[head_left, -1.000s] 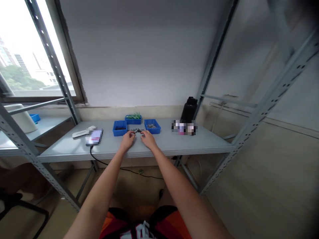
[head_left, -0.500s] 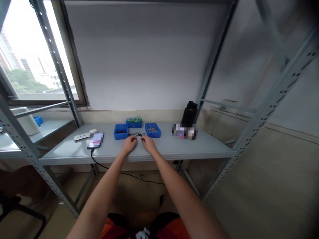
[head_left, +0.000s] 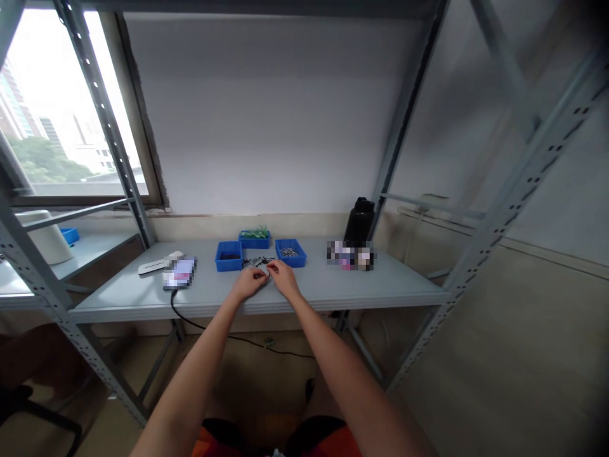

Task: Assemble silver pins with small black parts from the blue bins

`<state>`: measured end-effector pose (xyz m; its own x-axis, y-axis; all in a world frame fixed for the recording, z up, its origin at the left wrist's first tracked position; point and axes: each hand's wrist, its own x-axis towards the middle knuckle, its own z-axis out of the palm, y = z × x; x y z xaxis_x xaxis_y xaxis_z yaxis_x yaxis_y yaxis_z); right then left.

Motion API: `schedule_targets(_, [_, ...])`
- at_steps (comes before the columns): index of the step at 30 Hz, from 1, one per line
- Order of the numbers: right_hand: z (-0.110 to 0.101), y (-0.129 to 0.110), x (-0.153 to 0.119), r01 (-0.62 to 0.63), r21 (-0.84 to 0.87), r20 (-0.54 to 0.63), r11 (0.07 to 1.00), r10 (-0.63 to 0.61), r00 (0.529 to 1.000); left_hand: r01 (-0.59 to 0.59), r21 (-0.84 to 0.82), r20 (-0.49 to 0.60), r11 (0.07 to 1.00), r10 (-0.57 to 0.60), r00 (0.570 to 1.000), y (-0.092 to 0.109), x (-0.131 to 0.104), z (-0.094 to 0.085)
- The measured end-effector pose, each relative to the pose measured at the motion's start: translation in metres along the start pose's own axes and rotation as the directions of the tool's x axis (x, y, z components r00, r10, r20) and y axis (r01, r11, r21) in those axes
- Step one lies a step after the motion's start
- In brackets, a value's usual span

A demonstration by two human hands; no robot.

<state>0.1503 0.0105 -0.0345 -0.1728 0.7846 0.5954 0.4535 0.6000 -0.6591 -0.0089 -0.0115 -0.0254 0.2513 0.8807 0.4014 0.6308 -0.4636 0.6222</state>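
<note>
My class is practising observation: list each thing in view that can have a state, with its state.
Left bin: open, dark bits inside
Back bin: open, green pieces inside
Right bin: open, small bits inside
Loose parts: scattered
Phone: flat, screen lit
Bottle: upright, lid on
Left hand: fingers curled, grip unclear
Right hand: fingers curled, grip unclear

Small dark and pale bits (head_left: 257,261) lie in a messy row on the grey tabletop (head_left: 328,282); they sit just past the hands (head_left: 249,283); their shapes look too tiny to tell.
</note>
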Motion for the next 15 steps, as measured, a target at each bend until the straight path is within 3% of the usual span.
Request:
schedule_targets(9, [0.0047,0.0063,0.0014,0.037,0.040,-0.019,0.999,-0.036,0.999,0.016,-0.007,0.045,1.000,-0.016,0.999,0.0035,-0.0010,-0.0018])
schedule_targets(15, [0.0026,0.0083,0.0013,-0.043,0.106,-0.008,0.993,0.045,0.999,0.038,0.028,-0.040,0.999,-0.037,0.999,0.0026,-0.0006,-0.0039])
